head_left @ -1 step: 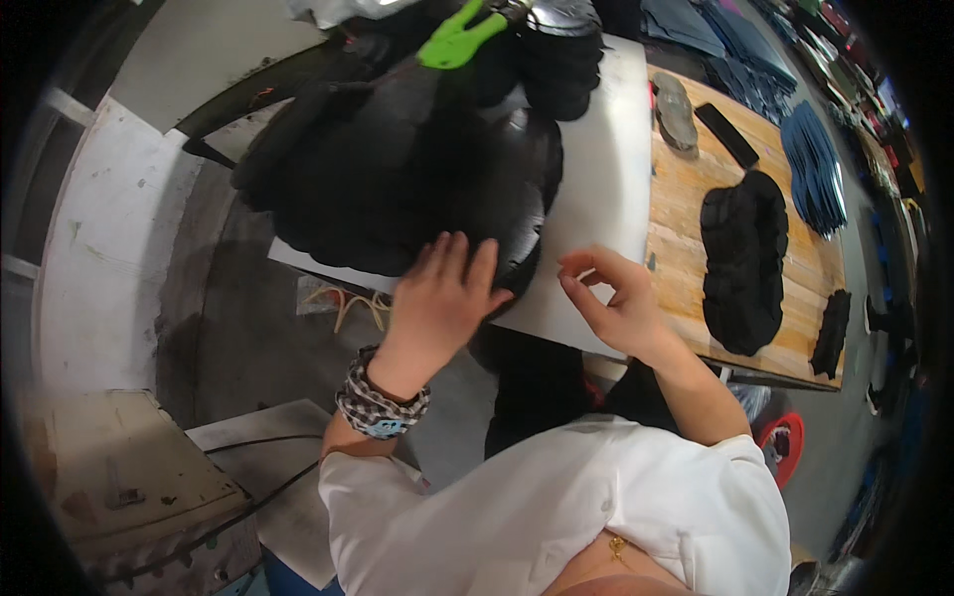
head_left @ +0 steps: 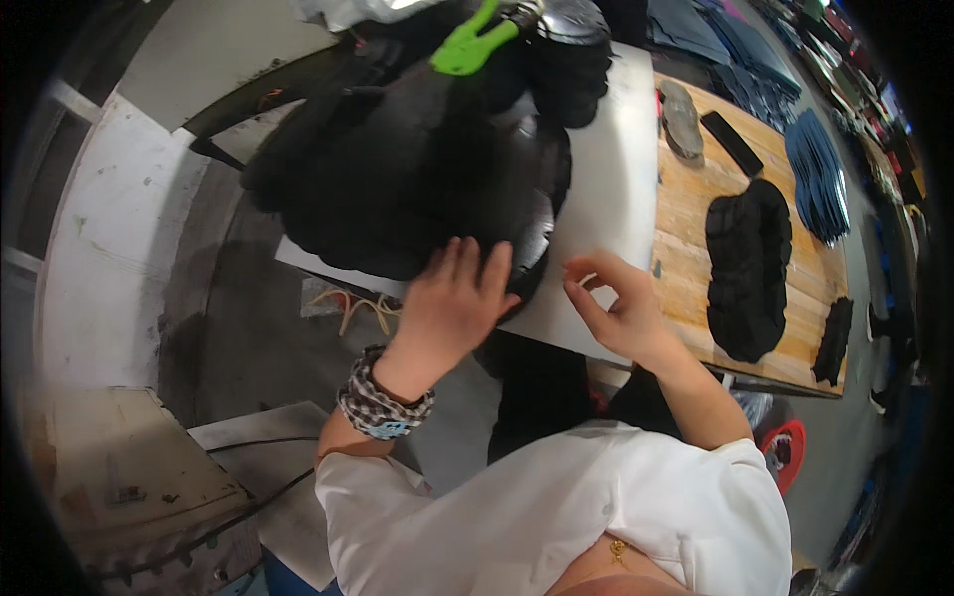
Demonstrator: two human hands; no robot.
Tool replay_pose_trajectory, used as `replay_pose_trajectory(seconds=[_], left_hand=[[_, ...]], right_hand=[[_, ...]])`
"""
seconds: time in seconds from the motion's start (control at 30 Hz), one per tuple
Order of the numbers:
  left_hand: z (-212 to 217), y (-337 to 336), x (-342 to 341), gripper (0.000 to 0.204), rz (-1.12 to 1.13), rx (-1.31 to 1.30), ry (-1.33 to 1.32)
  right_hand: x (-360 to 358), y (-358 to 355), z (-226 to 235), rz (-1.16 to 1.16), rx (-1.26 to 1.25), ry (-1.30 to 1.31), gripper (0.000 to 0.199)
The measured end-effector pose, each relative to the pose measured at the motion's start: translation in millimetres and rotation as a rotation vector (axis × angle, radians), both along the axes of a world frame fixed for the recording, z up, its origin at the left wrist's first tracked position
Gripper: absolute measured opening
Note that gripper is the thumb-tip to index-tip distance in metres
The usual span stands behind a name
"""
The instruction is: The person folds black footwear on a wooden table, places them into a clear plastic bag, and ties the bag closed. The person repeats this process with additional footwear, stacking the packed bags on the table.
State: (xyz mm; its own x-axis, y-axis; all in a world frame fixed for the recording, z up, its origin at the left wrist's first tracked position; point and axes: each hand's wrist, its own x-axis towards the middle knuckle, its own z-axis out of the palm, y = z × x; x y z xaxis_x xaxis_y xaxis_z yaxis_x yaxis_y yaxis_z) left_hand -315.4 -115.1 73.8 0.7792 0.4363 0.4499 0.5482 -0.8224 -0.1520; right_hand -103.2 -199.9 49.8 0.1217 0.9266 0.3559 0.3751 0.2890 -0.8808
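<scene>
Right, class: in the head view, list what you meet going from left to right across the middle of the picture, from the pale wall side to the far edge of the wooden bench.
Big heap of black fabric pieces → left hand → right hand → black quilted fabric piece on the wooden bench → stack of dark blue fabric pieces.

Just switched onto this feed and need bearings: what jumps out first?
A big heap of black fabric pieces fills the white sheet at centre, with the left hand pressed flat on its near edge. The right hand hovers over the sheet, fingers pinched. A bright green clip sits at the heap's far end.
</scene>
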Motion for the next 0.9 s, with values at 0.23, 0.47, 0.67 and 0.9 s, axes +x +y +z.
replay_pose_trajectory(seconds=[0.23,0.47,0.67,0.9], left_hand=[[48,19,4,0.062,-0.01,-0.188,-0.003],[81,24,15,0.042,-0.072,-0.769,-0.754],[64,-4,17,0.059,-0.687,-1.639,-1.21],[1,-26,92,0.069,-0.514,-0.85,-0.959]], right_hand=[[-30,21,-12,-0.115,0.551,-0.386,0.045],[-43,63,3,-0.231,0.807,-0.378,0.065],[-7,27,27,0.127,0.856,0.321,0.059],[40,-51,93,-0.218,0.506,-0.155,0.066]])
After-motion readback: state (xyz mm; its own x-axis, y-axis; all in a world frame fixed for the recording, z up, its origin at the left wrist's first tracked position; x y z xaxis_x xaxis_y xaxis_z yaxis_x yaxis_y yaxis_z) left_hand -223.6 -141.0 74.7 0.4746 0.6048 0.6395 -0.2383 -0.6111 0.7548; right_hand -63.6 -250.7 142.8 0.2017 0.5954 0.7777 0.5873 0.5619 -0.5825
